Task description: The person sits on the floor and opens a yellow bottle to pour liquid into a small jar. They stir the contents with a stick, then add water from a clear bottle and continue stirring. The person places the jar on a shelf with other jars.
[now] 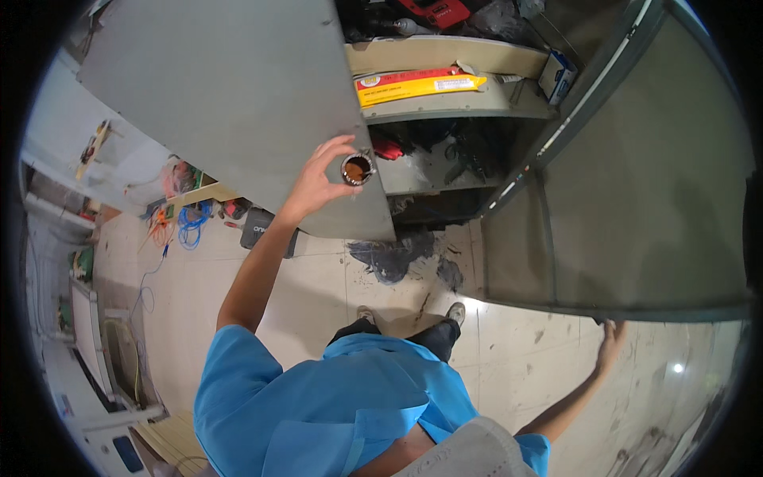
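Observation:
My left hand (322, 179) is closed, thumb and fingers curled round the rim of a round hollow metal cylinder (358, 168). The cylinder's mouth faces up, its rim looks uneven and its inside is brown; I cannot make out its exact kind. It is held in front of a large grey panel (230, 103) beside the open cabinet. Far to the right, my right hand (612, 340) grips the edge of the grey cabinet door (636, 222), which stands swung open. The tips of its fingers are partly hidden by that edge.
Cabinet shelves (469, 105) bear a yellow and red packet (417, 85), a small blue and white box (558, 78) and dark tools. A red tool (437, 12) lies higher. Blue cable (191, 226) and a dark case (266, 230) lie on the floor at left; dark stains (393, 256) mark the tiles.

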The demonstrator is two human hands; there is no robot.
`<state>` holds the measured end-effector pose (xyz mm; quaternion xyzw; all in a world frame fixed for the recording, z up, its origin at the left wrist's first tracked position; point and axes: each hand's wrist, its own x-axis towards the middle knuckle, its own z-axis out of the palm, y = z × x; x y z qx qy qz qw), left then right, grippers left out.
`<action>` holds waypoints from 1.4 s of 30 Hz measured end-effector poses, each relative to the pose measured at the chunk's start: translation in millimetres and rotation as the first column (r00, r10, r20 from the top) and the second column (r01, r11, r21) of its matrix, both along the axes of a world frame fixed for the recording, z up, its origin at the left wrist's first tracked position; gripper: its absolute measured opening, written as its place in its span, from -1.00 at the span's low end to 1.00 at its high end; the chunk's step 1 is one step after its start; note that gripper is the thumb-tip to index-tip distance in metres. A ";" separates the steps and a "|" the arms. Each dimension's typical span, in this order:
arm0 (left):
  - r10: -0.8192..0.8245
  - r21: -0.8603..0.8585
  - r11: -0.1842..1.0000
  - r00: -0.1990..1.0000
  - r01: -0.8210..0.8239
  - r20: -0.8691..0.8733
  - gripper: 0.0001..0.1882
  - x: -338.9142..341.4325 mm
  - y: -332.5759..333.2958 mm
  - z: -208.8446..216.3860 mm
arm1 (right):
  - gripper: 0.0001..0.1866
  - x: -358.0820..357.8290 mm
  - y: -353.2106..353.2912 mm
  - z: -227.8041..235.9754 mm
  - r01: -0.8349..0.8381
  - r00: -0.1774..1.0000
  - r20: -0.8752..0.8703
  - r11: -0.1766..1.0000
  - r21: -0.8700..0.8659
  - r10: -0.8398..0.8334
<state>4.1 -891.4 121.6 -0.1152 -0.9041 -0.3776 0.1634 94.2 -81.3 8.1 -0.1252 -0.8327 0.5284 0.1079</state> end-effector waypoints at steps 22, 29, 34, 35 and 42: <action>-0.399 0.099 0.889 0.862 0.447 -0.311 -0.27 7.4 7.6 174.0 | -0.59 -135.4 -596.7 -16.5 -0.379 0.925 -0.140 0.866 -0.325 0.352; -0.607 0.025 0.780 0.764 0.626 -0.219 -0.21 -66.9 41.6 181.7 | -0.71 -151.8 -634.8 -10.3 -0.344 0.881 -0.180 0.331 -0.879 0.438; -0.612 -0.157 0.787 0.727 0.596 -0.311 -0.25 -83.6 39.9 172.6 | -0.76 -136.1 -644.1 -4.1 -0.239 0.910 -0.157 0.177 -0.955 0.385; -0.614 -0.111 0.783 0.731 0.613 -0.296 -0.24 -87.8 39.7 171.3 | -0.76 -135.0 -648.3 -3.5 -0.225 0.923 -0.152 0.174 -0.959 0.354; -0.565 0.057 0.803 0.788 0.593 -0.244 -0.25 -105.9 36.1 172.0 | -0.73 -142.5 -688.5 2.9 -0.173 0.973 -0.137 0.194 -0.966 0.185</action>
